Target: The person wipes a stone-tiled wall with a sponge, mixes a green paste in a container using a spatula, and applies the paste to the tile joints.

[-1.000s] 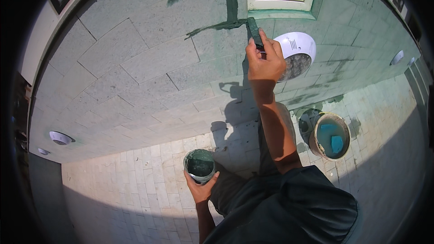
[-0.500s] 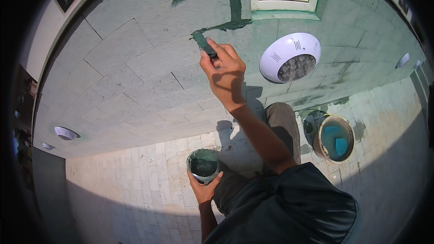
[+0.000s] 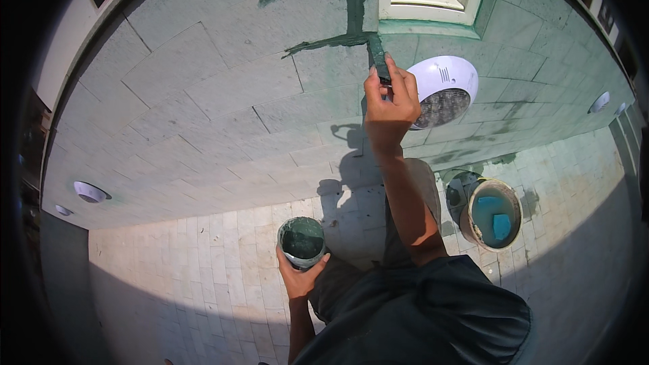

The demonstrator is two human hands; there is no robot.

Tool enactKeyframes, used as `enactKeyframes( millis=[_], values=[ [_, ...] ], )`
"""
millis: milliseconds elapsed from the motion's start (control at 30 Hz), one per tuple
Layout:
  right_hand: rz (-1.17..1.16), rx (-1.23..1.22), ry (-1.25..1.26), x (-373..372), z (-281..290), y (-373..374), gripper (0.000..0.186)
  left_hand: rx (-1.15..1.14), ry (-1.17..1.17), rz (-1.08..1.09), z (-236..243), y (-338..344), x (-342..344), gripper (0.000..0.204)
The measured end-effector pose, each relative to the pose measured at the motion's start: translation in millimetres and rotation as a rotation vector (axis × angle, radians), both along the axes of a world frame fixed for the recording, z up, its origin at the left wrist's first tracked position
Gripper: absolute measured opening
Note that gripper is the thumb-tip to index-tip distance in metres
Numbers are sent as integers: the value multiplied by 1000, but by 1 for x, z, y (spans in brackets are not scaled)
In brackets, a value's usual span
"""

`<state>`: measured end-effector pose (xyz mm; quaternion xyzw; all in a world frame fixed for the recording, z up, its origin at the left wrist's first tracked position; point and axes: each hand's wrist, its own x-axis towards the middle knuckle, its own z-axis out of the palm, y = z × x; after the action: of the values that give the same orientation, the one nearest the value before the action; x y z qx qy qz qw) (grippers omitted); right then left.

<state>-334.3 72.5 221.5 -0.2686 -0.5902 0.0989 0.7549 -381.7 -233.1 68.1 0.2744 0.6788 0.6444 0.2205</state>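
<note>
Between fingertips and thumb, my right hand (image 3: 393, 108) pinches a small flat spreader (image 3: 378, 59) smeared dark green. Its upper end touches the tiled wall at the right end of a dark green grout smear (image 3: 324, 43), just below the white-framed opening (image 3: 426, 15). More thick green grout (image 3: 355, 10) lies along the tile joints above. Lower down, my left hand (image 3: 299, 282) is wrapped around a round tub (image 3: 297, 261) with its mouth tilted up. Dark green grout (image 3: 302, 242) shows inside it.
A round white pool light (image 3: 447, 71) sticks out from the wall beside my right hand. On the tiled floor to the right stands a bucket (image 3: 471, 228) of cloudy water holding a blue sponge (image 3: 501, 226). Smaller round lights (image 3: 89, 192) sit along the wall.
My right hand has moved right with the spreader, from the smear's left end to below the opening's left corner. The smear's left part now looks thinner and more drawn out. My left hand still holds the tub.
</note>
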Motion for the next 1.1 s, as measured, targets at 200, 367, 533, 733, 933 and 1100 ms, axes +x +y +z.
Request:
enactKeyframes(
  millis=[200, 367, 533, 733, 933, 1100],
  values=[
    [153, -15, -10, -62, -7, -22, 34, 19, -42, -17, -1, 5, 4, 84],
    [373, -122, 30, -66, 4, -47, 37, 4, -20, 7, 14, 6, 8, 83],
    [260, -250, 195, -11, 4, -19, 32, 27, -11, 25, 11, 1, 6, 82],
    [45, -92, 2, 8, 1, 0, 34, 14, 34, -10, 0, 5, 0, 86],
    [78, -5, -24, -15, -4, -1, 30, 37, -22, -31, -5, 7, 3, 86],
    [288, -64, -110, -29, -2, -20, 30, 19, -20, -31, -2, 6, 6, 85]
  ],
)
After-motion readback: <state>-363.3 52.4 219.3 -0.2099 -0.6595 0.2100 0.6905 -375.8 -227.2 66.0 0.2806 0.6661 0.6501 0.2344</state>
